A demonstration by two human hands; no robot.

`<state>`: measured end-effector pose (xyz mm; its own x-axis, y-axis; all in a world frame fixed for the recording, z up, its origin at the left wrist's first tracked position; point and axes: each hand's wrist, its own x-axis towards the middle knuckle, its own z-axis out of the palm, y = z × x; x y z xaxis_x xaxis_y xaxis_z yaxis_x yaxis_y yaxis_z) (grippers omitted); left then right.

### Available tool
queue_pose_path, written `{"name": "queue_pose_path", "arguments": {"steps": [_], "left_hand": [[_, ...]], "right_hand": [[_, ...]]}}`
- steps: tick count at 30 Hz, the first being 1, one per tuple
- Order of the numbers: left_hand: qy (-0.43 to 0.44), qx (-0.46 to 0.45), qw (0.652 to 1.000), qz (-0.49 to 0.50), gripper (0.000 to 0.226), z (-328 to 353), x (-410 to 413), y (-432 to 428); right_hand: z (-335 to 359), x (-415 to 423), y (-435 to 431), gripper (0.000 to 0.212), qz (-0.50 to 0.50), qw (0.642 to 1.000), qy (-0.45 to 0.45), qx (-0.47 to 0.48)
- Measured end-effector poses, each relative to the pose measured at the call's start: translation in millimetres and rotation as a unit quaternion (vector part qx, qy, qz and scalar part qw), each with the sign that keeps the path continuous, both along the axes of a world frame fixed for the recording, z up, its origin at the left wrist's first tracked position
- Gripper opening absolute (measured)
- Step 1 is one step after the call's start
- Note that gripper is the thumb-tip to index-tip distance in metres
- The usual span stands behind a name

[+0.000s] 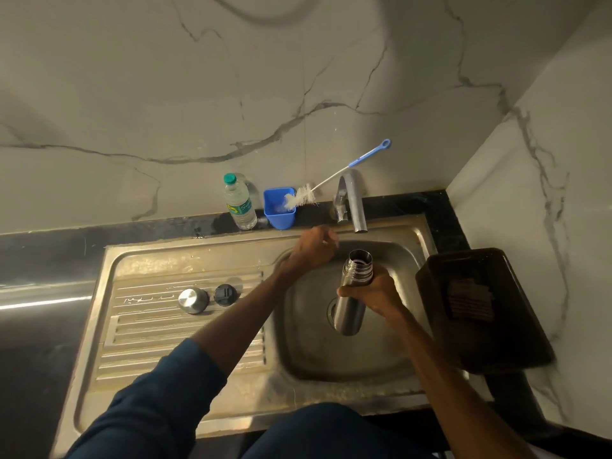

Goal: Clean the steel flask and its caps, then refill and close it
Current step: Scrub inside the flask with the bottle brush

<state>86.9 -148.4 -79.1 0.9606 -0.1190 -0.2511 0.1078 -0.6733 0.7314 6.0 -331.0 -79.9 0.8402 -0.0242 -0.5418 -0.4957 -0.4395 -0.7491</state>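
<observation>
The right hand (376, 294) is wrapped tight around the steel flask (353, 293), holding it with its open mouth up over the sink bowl (298, 352). The left hand (313, 248) reaches toward the tap (352, 202) with fingers loosely curled, holding nothing I can see. The steel cap (193, 300) and black cap (226, 294) sit side by side on the drainboard, and a brush (308, 195) leans in a blue cup (280, 208) beside a water bottle (240, 202).

The flask (351, 293) I hold is bare silver steel. One cap (193, 300) is the same shiny silver, the other cap (226, 294) black. My sleeve (155, 402) is dark blue. The cup (280, 208) is bright blue; the brush (303, 197) has white bristles and a blue handle. The bottle (239, 203) is clear with a green top. The desk (49, 253) is black — the wall (231, 94) pale marble with grey veins.
</observation>
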Motion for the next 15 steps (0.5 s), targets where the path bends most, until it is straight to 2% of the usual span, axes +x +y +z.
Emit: {"name": "queue_pose_path", "arguments": {"steps": [3, 5, 7, 9, 12, 15], "left_hand": [[0.032, -0.024, 0.998, -0.057, 0.009, 3.2, -11.3, 14.1], [0.088, -0.114, 0.987, -0.073, 0.019, 5.8, -23.7, 29.9], [0.166, -0.231, 0.959, -0.021, 0.036, 12.8, -38.4, 45.4], [0.207, -0.294, 0.933, 0.001, 0.053, 13.9, -49.1, 56.7], [0.256, -0.393, 0.883, 0.024, 0.065, 10.0, -62.7, 73.0], [0.258, -0.397, 0.88, 0.032, 0.081, 15.4, -77.8, 97.2]], "right_hand": [[-2.4, 2.4, 13.7, 0.069, 0.037, 0.999, -0.024, 0.019], [6.9, 6.4, 27.5, 0.075, 0.062, 0.996, -0.052, 0.037], [30.5, 13.2, 45.1, 0.082, 0.089, 0.991, -0.081, 0.06], [52.6, 24.5, 60.3, 0.078, 0.101, 0.985, -0.11, 0.09], [88.9, 42.8, 81.5, 0.065, 0.069, 0.978, -0.141, 0.134], [109.3, 60.5, 95.7, 0.068, 0.03, 0.974, -0.159, 0.158]]}}
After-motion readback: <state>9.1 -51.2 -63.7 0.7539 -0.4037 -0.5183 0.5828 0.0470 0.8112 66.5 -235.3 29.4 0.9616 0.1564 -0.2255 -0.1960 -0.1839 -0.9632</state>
